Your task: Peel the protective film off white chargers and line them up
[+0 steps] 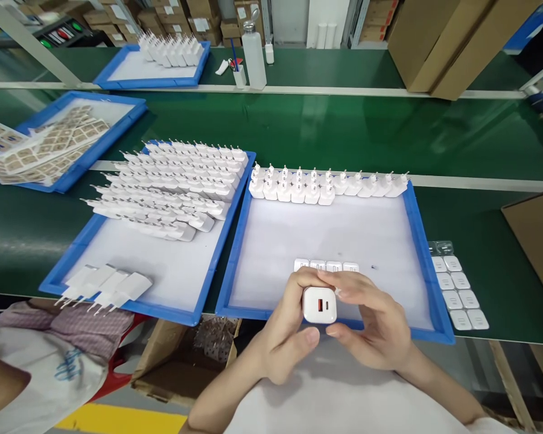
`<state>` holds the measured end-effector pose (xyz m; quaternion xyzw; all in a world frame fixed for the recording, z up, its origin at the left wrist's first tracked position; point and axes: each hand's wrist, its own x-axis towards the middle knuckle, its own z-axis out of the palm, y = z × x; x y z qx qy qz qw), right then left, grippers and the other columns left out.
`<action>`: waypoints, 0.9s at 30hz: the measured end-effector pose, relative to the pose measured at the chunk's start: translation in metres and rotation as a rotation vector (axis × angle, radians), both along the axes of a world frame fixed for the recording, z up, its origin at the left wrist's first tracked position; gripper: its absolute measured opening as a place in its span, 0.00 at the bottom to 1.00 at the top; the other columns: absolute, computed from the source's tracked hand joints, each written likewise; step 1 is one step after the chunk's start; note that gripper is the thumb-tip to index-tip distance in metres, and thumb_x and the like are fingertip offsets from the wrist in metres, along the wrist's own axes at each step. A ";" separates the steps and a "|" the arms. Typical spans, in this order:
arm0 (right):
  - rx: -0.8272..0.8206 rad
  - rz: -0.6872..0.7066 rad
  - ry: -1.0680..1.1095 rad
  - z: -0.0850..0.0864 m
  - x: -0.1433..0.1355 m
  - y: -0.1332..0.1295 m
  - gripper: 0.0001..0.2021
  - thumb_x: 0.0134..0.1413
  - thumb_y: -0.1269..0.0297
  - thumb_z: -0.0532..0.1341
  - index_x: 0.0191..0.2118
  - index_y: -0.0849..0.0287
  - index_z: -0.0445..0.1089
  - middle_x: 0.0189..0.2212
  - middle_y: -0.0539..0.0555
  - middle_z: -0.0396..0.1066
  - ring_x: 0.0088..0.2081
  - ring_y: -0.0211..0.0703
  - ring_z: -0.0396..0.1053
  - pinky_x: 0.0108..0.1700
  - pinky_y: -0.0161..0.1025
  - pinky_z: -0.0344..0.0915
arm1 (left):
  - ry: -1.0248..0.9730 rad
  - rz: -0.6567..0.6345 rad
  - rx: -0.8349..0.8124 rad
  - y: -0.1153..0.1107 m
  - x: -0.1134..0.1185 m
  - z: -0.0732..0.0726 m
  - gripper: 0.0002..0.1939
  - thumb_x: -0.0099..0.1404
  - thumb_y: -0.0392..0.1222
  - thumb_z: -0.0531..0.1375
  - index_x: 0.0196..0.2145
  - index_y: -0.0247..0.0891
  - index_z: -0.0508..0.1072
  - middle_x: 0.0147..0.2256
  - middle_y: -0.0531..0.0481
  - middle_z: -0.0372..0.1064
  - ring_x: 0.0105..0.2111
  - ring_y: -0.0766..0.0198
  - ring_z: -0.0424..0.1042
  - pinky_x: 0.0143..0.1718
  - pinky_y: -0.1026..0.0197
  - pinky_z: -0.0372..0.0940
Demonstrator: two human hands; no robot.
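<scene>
A white wall charger (pixel 320 305) with a red USB port and a smaller dark port faces up between my hands, above the tray's near edge. My left hand (pixel 286 330) is closed around its left side, fingers behind and thumb below. From the right, my right hand (pixel 376 322) curls against the charger, index finger over the top and thumb by the lower corner. Just beyond my fingers, a short row of white chargers (pixel 317 265) lies in the blue-rimmed tray (pixel 422 259). More chargers (pixel 298 191) stand prongs up along its far side.
A second blue tray (pixel 208 271) at left holds many chargers. Label sheets (pixel 49 147) fill another tray. White square pieces (pixel 460 295) lie right of my tray. A bottle (pixel 254 57) and cardboard box (pixel 438 45) stand behind. Another person's sleeve (pixel 49 380) is at lower left.
</scene>
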<state>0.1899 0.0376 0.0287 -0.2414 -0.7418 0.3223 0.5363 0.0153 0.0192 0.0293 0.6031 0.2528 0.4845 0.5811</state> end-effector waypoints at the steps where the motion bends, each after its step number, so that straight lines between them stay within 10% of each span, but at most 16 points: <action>1: 0.020 -0.015 0.009 0.000 -0.001 0.000 0.23 0.63 0.72 0.63 0.62 0.56 0.65 0.55 0.62 0.75 0.58 0.49 0.73 0.56 0.48 0.75 | -0.012 0.010 -0.015 0.000 0.000 -0.001 0.19 0.74 0.52 0.50 0.57 0.43 0.61 0.49 0.43 0.60 0.46 0.54 0.63 0.48 0.52 0.60; 27: 0.150 -0.067 -0.089 -0.002 -0.008 0.005 0.21 0.67 0.70 0.60 0.63 0.58 0.66 0.51 0.63 0.77 0.54 0.49 0.76 0.50 0.44 0.79 | -0.128 0.230 -0.366 -0.007 0.009 0.004 0.14 0.77 0.51 0.48 0.40 0.41 0.66 0.41 0.49 0.60 0.38 0.61 0.60 0.42 0.58 0.59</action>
